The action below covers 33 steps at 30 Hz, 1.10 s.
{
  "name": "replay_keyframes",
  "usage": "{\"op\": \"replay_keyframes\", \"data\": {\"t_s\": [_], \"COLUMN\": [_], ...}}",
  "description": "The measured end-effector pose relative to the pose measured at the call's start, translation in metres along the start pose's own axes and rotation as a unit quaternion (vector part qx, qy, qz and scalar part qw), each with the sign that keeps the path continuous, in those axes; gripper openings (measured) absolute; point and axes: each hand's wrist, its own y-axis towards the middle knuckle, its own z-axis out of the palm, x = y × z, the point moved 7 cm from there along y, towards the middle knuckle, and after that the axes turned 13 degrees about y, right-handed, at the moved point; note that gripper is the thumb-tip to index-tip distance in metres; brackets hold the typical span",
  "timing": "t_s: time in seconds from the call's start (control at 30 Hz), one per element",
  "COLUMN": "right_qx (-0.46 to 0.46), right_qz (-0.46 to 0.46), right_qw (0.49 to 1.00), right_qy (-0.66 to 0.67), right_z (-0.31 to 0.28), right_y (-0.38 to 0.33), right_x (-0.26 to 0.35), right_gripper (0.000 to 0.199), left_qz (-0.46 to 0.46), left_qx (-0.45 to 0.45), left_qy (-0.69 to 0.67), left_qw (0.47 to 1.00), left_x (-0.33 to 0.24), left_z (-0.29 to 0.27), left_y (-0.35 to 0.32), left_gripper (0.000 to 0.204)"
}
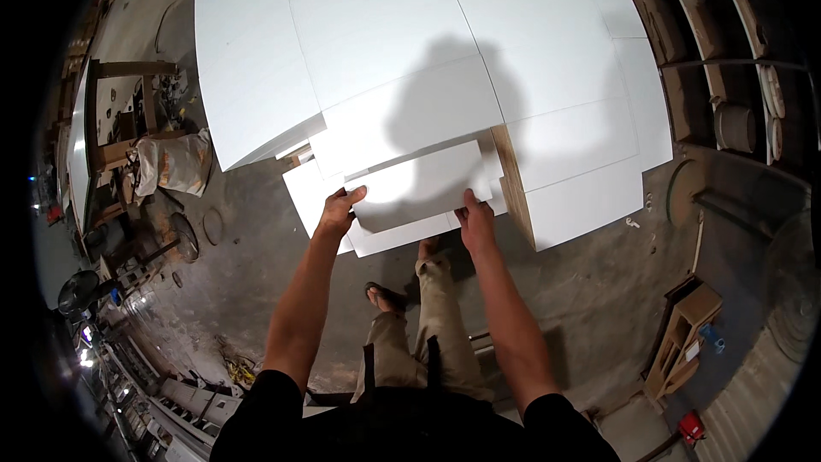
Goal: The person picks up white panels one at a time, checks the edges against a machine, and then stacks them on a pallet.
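Between my two hands is a white rectangular panel [419,186], tilted slightly so that its right end lies farther from me. My left hand [339,207] grips its left end, thumb on top and fingers curled under the edge. At the right end my right hand [475,216] pinches it the same way, thumb uppermost. Other white panels [389,239] lie in a lower stack just beneath it. Beyond it spreads a wide layer of large white boards [376,26], with my shadow across them. A stack side with brown board edges [513,192] shows to the right of my right hand.
Shelving with rolls of edge band [734,126] stands at the far right. A wooden box frame [684,338] sits on the floor at lower right. To the left are a workbench [81,145], a sack [175,162] and a black fan [79,293]. My feet are on the concrete floor.
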Motion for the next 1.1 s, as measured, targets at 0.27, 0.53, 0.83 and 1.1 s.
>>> {"op": "replay_keyframes", "data": {"t_s": [0.27,0.53,0.83,1.1], "right_qx": [-0.073,-0.089,0.046,-0.105], "right_qz": [-0.063,-0.095,-0.142,0.021], "right_qw": [0.994,0.99,0.963,0.943], "right_qy": [0.055,0.044,-0.224,-0.314], "right_z": [0.024,0.006,-0.022,-0.261], "right_y": [0.015,0.035,-0.051,-0.223], "right_x": [0.029,0.028,0.002,-0.104], "right_gripper": [0.015,0.016,0.019,0.018], "left_qz": [0.037,0.065,0.002,-0.245], "left_qx": [-0.022,-0.039,-0.015,0.096], "left_qy": [0.022,0.048,0.068,0.5], "left_qw": [0.999,0.996,0.998,0.825], "left_x": [-0.019,-0.032,0.047,0.236], "left_z": [0.028,0.058,0.009,-0.156], "left_y": [0.009,0.009,-0.046,-0.254], "left_gripper": [0.058,0.062,0.071,0.026]}}
